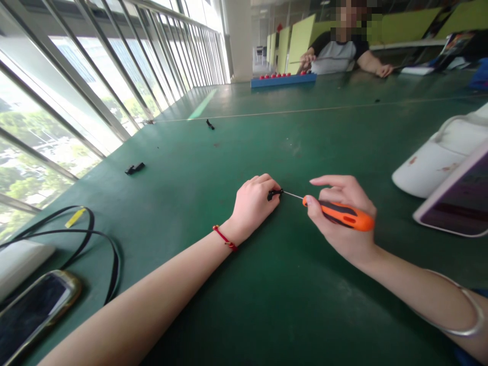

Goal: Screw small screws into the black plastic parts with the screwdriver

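Observation:
Near the middle of the green table [244, 284], my left hand [256, 202] is closed on a small black part [274, 194], which sticks out between the fingertips. To its right, my right hand [343, 218] holds an orange and black screwdriver [345, 214], with the handle lying across the palm and the index finger stretched out. The thin metal shaft points left, and its tip meets the black part. Fingers hide most of the part, so its shape and the exact contact cannot be made out.
A phone [34, 310] and a black cable [114, 259] lie at the lower left. Small black pieces [134, 168] rest farther up. A white object [430, 157] and a tablet-like device [461, 198] stand right. Across the table, a person [335, 53] sits behind a blue rack [284, 80].

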Tool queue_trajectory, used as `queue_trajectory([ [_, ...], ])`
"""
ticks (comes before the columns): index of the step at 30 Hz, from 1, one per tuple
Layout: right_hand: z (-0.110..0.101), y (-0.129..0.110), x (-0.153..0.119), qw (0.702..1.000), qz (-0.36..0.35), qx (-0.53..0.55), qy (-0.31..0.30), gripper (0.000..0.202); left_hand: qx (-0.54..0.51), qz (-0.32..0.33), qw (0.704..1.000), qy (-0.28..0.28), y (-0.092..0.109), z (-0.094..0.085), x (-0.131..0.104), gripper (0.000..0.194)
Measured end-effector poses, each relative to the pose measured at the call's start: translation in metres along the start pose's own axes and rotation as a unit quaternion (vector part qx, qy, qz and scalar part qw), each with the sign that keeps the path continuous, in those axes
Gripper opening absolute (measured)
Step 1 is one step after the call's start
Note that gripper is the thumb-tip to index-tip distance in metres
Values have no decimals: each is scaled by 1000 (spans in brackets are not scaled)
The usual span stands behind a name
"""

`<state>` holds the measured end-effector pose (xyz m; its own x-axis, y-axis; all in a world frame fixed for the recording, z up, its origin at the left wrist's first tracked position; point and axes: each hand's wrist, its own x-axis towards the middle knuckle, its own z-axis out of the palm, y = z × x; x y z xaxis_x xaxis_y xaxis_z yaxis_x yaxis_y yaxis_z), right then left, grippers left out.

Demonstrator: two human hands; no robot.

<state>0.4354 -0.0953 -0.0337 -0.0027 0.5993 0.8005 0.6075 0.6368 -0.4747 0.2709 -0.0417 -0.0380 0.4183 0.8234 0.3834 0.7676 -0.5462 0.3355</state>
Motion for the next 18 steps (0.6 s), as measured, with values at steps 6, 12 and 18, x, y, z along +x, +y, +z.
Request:
queue_trajectory([
  [6,-1,3,0,1000,1,25,10,44,0,2,1000,5,-1,0,1,14],
  [12,-2,4,1,999,-30,10,15,30,4,2,1000,2,0,1,1,13],
  [18,-3,6,4,999,-43,27,11,47,7,-4,1000,3,1,0,1,14],
])
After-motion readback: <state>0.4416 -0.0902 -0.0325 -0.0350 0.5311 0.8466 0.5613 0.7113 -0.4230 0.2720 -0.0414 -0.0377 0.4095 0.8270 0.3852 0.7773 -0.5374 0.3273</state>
